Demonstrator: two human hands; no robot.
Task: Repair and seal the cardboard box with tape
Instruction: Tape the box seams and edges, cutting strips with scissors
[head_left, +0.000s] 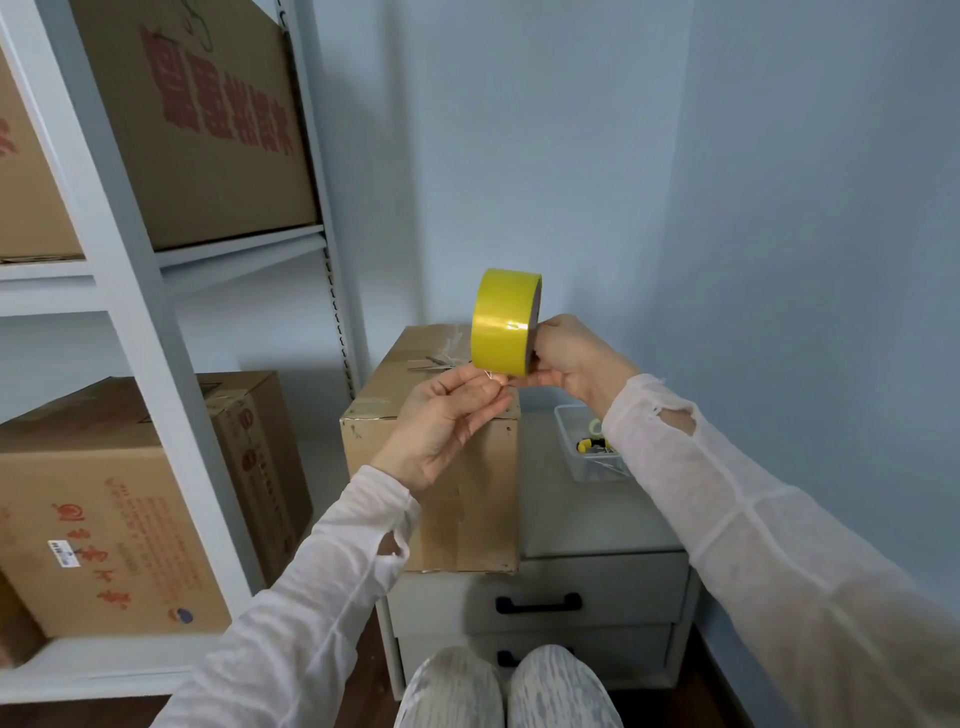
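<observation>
While gripping the yellow tape roll (503, 322) in the right hand (571, 358) and pinching its loose end with the left hand (447, 415), could lose that thin end: slips, snaps back, sticks flat. Could twist if pulled crooked. Shiny, smooth, round roll; brown, dented cardboard box (457, 509) just below, on a grey drawer cabinet (587, 525).
</observation>
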